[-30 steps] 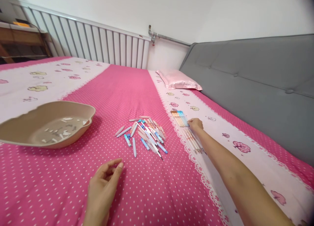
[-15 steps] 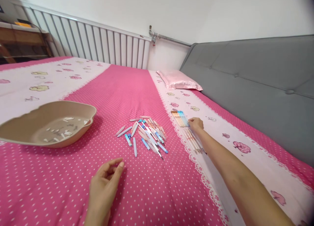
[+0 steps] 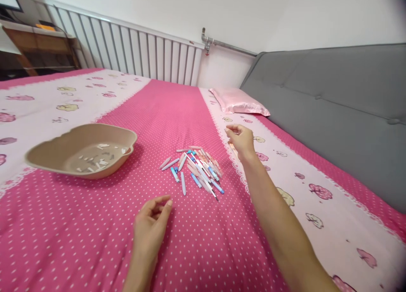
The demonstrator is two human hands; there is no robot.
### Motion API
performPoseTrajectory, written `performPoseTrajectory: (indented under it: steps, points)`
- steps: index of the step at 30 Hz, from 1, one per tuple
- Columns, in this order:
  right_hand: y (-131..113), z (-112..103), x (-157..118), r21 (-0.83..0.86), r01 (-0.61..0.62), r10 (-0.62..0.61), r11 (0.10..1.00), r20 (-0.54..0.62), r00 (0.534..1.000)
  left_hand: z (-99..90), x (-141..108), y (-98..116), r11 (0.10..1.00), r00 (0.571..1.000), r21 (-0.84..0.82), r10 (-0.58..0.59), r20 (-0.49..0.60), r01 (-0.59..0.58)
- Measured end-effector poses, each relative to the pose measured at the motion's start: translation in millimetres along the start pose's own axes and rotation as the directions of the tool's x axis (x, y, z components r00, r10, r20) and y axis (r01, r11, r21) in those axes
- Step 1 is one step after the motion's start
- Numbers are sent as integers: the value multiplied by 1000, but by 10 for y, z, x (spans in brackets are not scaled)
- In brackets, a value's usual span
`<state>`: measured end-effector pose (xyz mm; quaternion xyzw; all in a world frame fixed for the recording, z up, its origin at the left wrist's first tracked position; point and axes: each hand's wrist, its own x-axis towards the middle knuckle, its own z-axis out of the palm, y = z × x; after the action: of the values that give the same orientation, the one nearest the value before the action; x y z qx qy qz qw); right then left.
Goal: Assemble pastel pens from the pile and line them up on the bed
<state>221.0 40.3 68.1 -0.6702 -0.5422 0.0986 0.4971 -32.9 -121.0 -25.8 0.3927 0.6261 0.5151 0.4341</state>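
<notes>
My left hand (image 3: 152, 219) hovers low over the pink dotted sheet, its fingers loosely curled and thumb apart, holding nothing. To its upper right lies a loose pile of pen parts (image 3: 203, 169): pale pink and lilac barrels, blue caps and thin white refills. My right hand (image 3: 241, 140) is above the lace border right of the pile, fingers bent and slightly apart, with nothing visible in them. Beneath it, an orange bit of the row of pens (image 3: 233, 149) peeks out; the hand and forearm hide the others.
A beige basin (image 3: 79, 150) with small white and grey pieces in it stands on the bed at left. A pink pillow (image 3: 239, 100) lies by the grey padded headboard (image 3: 333, 84). Behind the bed is a white radiator (image 3: 142, 48), with a desk (image 3: 41, 40) at far left.
My right hand has risen and moved left and away from me, off the right side of the pen row, which it now covers. The whole view has shifted slightly; the left hand keeps its pose.
</notes>
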Motion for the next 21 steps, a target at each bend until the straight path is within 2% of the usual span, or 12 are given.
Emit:
performPoseTrajectory:
  steps: [2, 3, 6, 9, 12, 16, 21]
  points:
    - [-243, 25, -197, 202, 84, -95, 976, 49, 994, 3, 6, -6, 1000, 1000, 10, 1, 3, -1]
    - [-354, 32, -299, 250, 108, -133, 962, 83, 988, 6, 10, -12, 1000, 1000, 16, 0, 4, 0]
    - [-611, 61, -568, 271, 112, -158, 956, 152, 976, 15, 14, -29, 1000, 1000, 24, -11, 20, 11]
    - [-706, 133, -756, 258, 97, -151, 961, 197, 969, 19, 5, -34, 1000, 1000, 20, -6, 30, 6]
    - [-631, 250, -882, 184, 85, -129, 979, 242, 962, 19, -6, -35, 1000, 999, 26, -4, 36, 3]
    - [-393, 385, -983, -9, 74, -67, 997, 325, 943, 15, -6, -39, 999, 999, 38, -7, 35, 5]
    - [-212, 415, -1023, -170, 75, -4, 983, 382, 924, 30, -23, -38, 996, 999, 91, 7, 34, -10]
